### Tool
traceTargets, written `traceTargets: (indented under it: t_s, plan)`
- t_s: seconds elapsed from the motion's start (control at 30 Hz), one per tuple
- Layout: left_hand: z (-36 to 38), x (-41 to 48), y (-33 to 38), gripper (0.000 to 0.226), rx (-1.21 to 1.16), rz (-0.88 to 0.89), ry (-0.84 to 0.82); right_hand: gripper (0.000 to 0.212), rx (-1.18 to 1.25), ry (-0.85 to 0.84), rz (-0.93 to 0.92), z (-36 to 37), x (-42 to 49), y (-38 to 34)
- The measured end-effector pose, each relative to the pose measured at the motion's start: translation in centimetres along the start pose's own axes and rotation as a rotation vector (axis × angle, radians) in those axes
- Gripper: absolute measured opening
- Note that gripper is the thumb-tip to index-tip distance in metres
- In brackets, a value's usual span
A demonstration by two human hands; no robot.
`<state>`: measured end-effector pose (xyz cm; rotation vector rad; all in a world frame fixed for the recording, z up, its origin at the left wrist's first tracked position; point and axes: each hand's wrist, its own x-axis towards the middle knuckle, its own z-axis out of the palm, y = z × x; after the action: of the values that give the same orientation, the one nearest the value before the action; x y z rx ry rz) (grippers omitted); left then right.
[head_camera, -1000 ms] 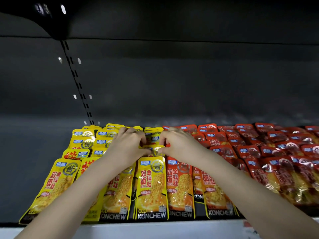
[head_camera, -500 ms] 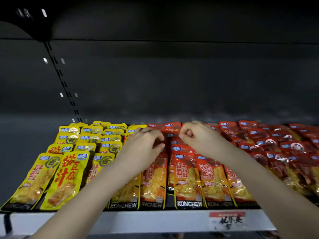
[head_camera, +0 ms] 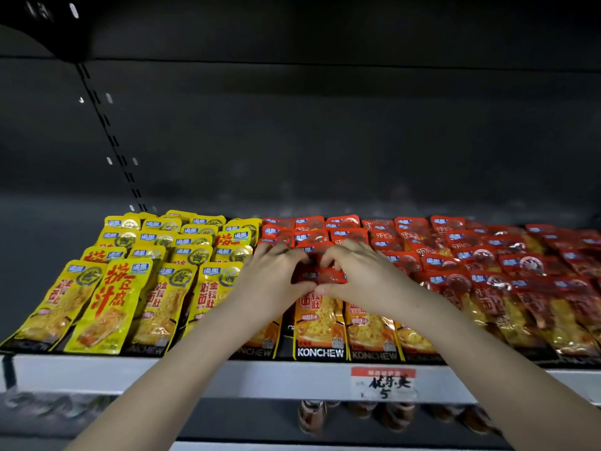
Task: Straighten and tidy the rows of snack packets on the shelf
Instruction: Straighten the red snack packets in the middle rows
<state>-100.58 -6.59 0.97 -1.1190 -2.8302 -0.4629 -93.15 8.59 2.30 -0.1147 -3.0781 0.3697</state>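
Rows of flat snack packets cover the shelf: yellow packets (head_camera: 156, 288) on the left, orange-red packets (head_camera: 318, 323) in the middle, dark red packets (head_camera: 507, 288) on the right. My left hand (head_camera: 273, 281) and my right hand (head_camera: 361, 275) meet over the middle orange-red row. Fingers of both hands curl round the top edges of the orange-red packets there, thumbs almost touching below. One yellow packet with big red characters (head_camera: 110, 307) lies slightly askew in the front left row.
The white shelf edge (head_camera: 162, 372) runs along the front with a red-topped price tag (head_camera: 383, 382). A dark back panel and slotted upright (head_camera: 107, 131) rise behind. Bottles (head_camera: 312, 415) stand on the shelf below.
Both hands have shifted right from the yellow rows onto the orange-red row, and the view has panned right with them.
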Motion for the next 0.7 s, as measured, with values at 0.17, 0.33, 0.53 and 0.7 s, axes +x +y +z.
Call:
traceTargets:
  t_s: [0.17,0.33,0.53,0.7]
  plan:
    - [-0.2,-0.5,-0.8,0.042,-0.02,0.061,-0.027,0.046,-0.016,0.023,-0.005,0.6,0.2,-0.8]
    - [-0.4,-0.2,-1.2,0.033,-0.094,0.073,0.025,0.044,-0.029,0.029,0.004,0.6,0.6,-1.1]
    - [-0.5,1.1,-1.7,0.033,-0.119,0.055,0.05,0.031,-0.049,0.103,0.146,-0.6,1.8,0.0]
    - [-0.1,2.0,-1.8,0.036,-0.081,0.054,-0.008,0.031,-0.039,0.057,0.202,-0.2,2.5,-0.1]
